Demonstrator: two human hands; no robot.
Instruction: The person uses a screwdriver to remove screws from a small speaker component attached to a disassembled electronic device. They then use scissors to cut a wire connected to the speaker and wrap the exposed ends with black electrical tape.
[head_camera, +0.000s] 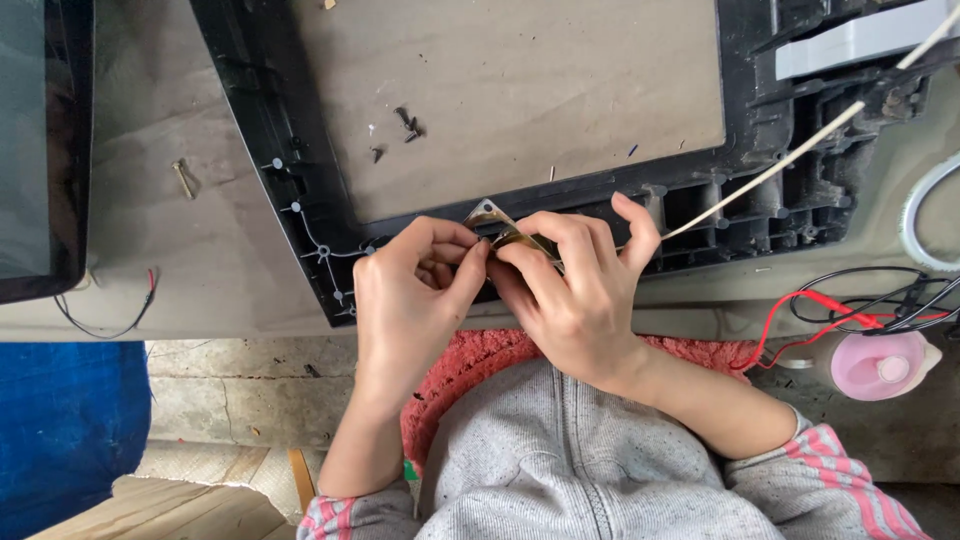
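Note:
A large black plastic frame lies on a cardboard-covered table, its back side up. At the middle of its near edge, both hands meet over a small brass-coloured metal bracket. My left hand pinches at the bracket with thumb and forefinger. My right hand grips the bracket from the right, fingers curled over it, forefinger raised. The lower part of the bracket is hidden under my fingers.
Several small black screws lie inside the frame's opening, and a brass screw to the left. A dark screen sits far left. Red and black wires, a pink bottle and a white cord are at right.

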